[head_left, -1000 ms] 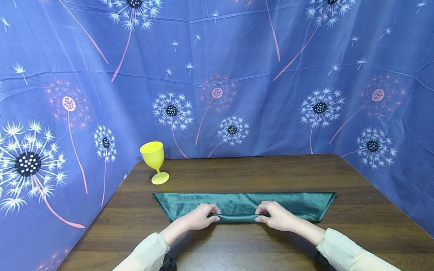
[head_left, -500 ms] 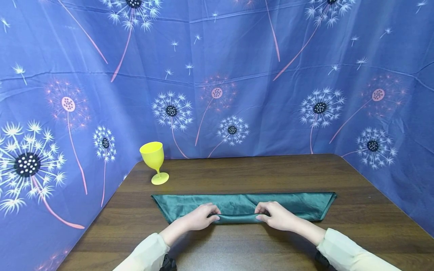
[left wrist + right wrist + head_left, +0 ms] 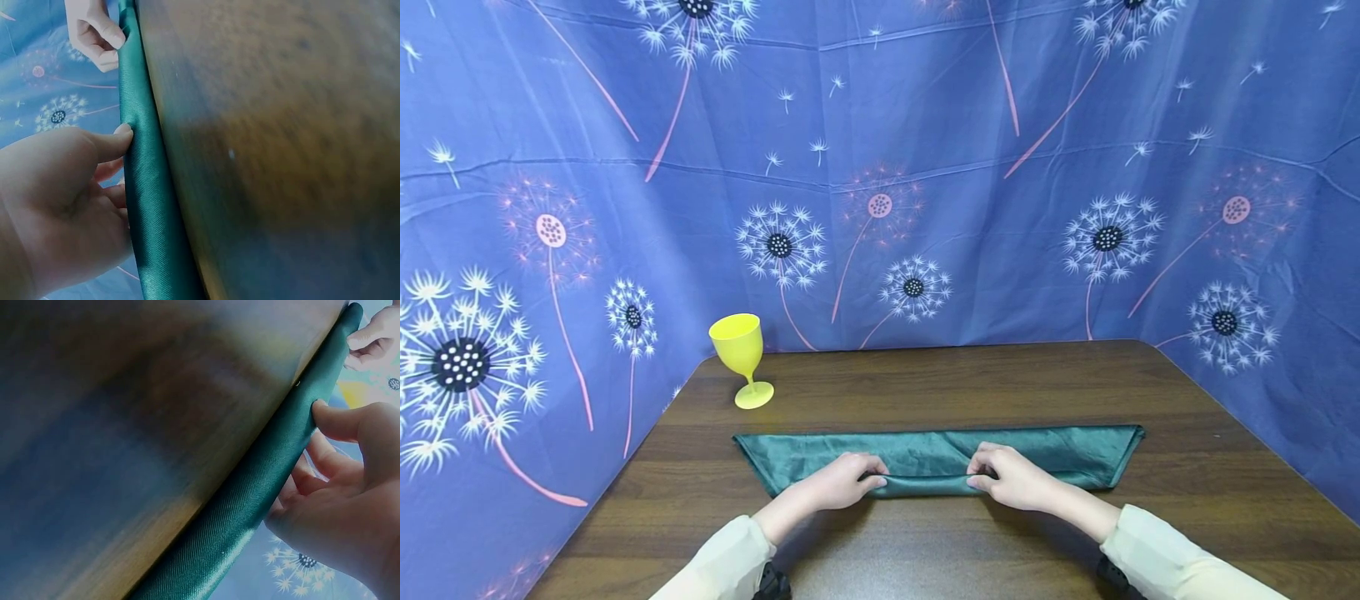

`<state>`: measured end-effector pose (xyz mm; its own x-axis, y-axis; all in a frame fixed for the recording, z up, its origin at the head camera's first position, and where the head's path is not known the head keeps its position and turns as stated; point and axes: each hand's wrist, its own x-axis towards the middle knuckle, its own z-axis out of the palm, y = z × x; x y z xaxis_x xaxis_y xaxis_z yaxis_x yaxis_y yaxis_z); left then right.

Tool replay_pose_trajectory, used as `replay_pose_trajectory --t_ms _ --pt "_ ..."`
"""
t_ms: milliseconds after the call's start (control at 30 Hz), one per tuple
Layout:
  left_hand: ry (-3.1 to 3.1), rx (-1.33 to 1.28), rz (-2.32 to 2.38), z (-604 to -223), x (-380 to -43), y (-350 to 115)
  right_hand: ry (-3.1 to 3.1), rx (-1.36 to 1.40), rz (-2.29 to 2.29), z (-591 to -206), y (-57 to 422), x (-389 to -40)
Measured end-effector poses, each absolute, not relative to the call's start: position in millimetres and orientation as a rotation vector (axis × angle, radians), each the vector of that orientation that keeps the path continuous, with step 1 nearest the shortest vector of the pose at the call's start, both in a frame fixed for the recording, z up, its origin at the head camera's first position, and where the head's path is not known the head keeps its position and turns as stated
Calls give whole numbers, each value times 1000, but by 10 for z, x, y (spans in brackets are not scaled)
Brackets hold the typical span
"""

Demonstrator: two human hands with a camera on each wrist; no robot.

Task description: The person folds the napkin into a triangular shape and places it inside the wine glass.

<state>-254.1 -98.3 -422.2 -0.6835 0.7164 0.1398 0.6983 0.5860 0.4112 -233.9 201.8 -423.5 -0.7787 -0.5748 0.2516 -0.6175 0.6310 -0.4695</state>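
Left hand (image 3: 844,483) and right hand (image 3: 1017,481), thumbs in front, pinch the rolled edge (image 3: 925,486) of a shiny, folded green cloth (image 3: 917,450) on the brown wooden table (image 3: 925,550). Only wrist views show its ribbed weave.

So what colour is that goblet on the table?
Plain yellow; the head view shows it best.

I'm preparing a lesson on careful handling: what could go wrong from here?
The left hand and right hand both pinch the green cloth along its near edge, around the middle, so the unheld ends might lag and crease. It looks shiny, so it may slip. The yellow goblet stands beyond its far left corner; a sweep of cloth could tip it.
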Motion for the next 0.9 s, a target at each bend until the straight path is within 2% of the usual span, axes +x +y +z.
replay_pose_trajectory --t_ms 467,900 --pt "2759 1141 817 -4238 -2533 -982 -2764 1013 859 -4250 2018 -2362" --pt "2822 1168 883 -4247 -2581 -1008 -2709 985 849 -4228 2024 -2350"
